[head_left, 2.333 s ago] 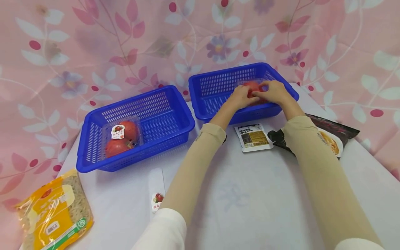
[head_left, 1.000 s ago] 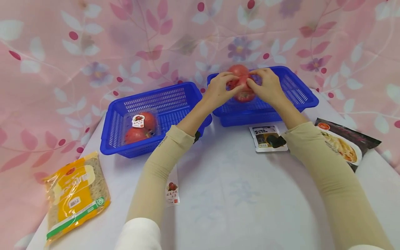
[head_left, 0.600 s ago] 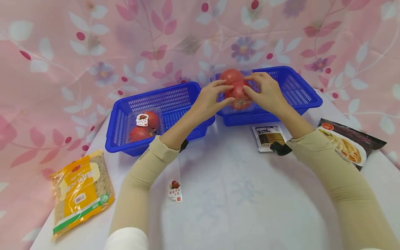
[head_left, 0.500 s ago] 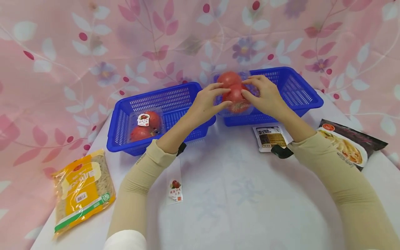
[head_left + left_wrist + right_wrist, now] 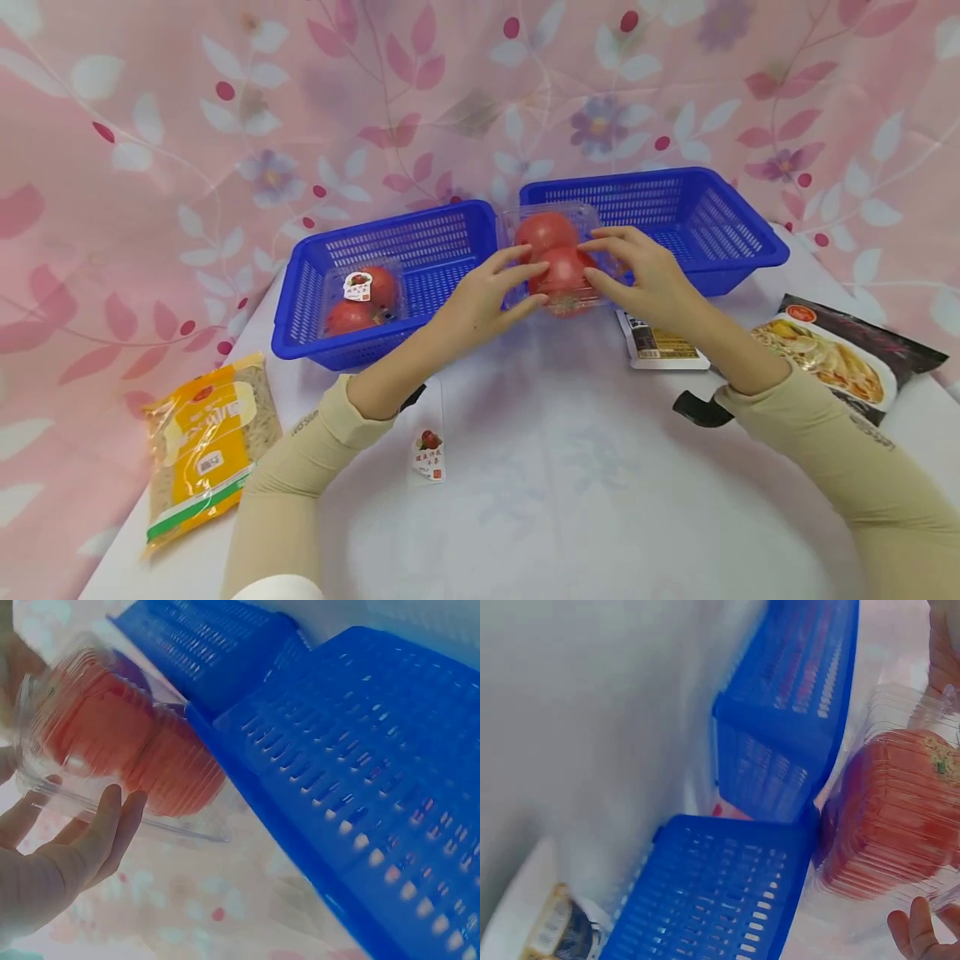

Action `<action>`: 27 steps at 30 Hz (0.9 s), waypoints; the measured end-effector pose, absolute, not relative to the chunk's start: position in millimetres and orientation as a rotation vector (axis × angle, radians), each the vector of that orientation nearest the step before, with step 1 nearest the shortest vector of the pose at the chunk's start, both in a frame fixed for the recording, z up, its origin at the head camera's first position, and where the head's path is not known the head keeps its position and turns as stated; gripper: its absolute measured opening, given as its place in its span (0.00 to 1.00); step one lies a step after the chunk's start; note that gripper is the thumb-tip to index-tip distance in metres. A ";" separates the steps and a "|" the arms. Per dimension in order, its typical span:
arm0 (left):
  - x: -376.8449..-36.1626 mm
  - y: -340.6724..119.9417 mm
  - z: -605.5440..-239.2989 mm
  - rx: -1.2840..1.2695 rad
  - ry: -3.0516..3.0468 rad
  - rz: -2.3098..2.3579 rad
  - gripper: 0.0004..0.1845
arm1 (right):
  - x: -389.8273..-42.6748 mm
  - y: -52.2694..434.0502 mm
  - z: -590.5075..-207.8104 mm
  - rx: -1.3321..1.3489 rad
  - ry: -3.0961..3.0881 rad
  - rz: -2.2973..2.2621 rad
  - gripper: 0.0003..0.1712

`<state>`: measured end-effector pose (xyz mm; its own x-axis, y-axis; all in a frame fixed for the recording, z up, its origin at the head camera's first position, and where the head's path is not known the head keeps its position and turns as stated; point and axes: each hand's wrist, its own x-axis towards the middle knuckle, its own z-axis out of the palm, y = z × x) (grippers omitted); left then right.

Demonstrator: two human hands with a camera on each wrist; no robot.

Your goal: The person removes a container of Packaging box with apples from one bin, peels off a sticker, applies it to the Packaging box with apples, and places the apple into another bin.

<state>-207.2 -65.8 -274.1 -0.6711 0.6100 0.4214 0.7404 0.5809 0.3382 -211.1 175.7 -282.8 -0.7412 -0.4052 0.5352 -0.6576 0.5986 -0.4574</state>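
Note:
Both hands hold a clear plastic clamshell (image 5: 557, 260) with two red tomatoes in it, just in front of the gap between the two blue baskets. My left hand (image 5: 486, 293) grips its left side and my right hand (image 5: 647, 277) grips its right side, thumbs and fingers curled round it. The left wrist view shows the clamshell (image 5: 124, 750) above my left fingers (image 5: 105, 832). In the right wrist view the clamshell (image 5: 896, 817) sits beside a blue basket wall (image 5: 780, 750), with a fingertip (image 5: 921, 931) below it.
The left blue basket (image 5: 438, 229) holds a second tomato clamshell (image 5: 362, 298). The right blue basket (image 5: 731, 221) shows nothing inside. On the white table lie a yellow noodle pack (image 5: 204, 440), a small label (image 5: 429, 442), a small flat pack (image 5: 663, 348) and a dark food pouch (image 5: 843, 358).
Both hands lifted the tomato clamshell out of the right basket, then carried it left and toward me, down to just above the table.

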 end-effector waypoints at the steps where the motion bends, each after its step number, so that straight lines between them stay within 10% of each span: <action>1: -202.6 -66.4 -275.7 -1.127 -2.543 -0.695 0.24 | -206.8 176.7 -284.2 0.870 -2.447 0.932 0.19; 27: -112.4 -77.2 -323.9 -1.398 -2.362 -0.431 0.23 | -113.8 186.1 -317.4 1.022 -2.553 0.857 0.21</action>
<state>-112.4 -77.2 -323.9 -0.4447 0.7727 0.4529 0.8829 0.4634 0.0764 -113.8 186.1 -317.4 -0.7186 -0.5412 0.4367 -0.6951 0.5785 -0.4269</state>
